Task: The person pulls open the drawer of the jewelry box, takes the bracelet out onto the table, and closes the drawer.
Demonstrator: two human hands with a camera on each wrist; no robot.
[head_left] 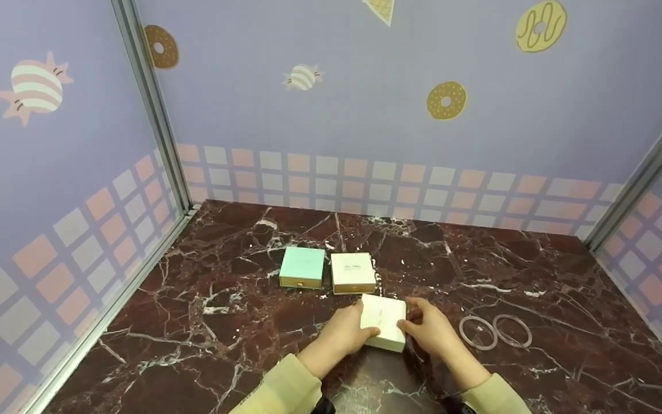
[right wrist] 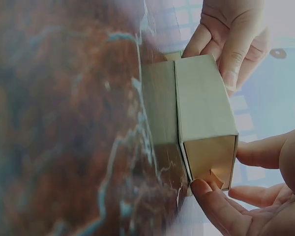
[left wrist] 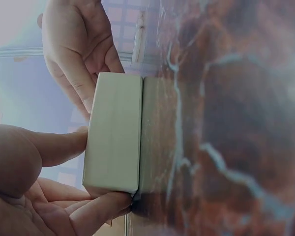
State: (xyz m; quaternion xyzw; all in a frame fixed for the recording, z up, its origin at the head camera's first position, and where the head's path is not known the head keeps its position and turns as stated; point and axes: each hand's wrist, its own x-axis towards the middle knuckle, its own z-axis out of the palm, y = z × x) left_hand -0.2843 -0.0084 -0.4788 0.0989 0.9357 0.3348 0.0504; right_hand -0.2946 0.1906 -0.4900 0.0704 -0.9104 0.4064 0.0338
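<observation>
A cream drawer box (head_left: 387, 323) rests on the dark marbled tabletop between both hands. The left hand (head_left: 343, 330) grips its left side, thumb on the top face and fingers along the side. On the opposite side the right hand (head_left: 431, 329) holds it, thumb on the upper edge. In the right wrist view, the right fingertips (right wrist: 201, 188) touch the gold drawer end (right wrist: 211, 156) beside a small ribbon pull (right wrist: 216, 178). The left wrist view shows a plain long side of the box (left wrist: 115, 132) standing on the table.
Just beyond the held box stands another cream box (head_left: 353, 270) with a gold front. A mint-green box (head_left: 302, 265) is left of that one. Two pale rings (head_left: 478, 348) lie side by side to the right of the right hand. Patterned walls (head_left: 331, 103) enclose the table.
</observation>
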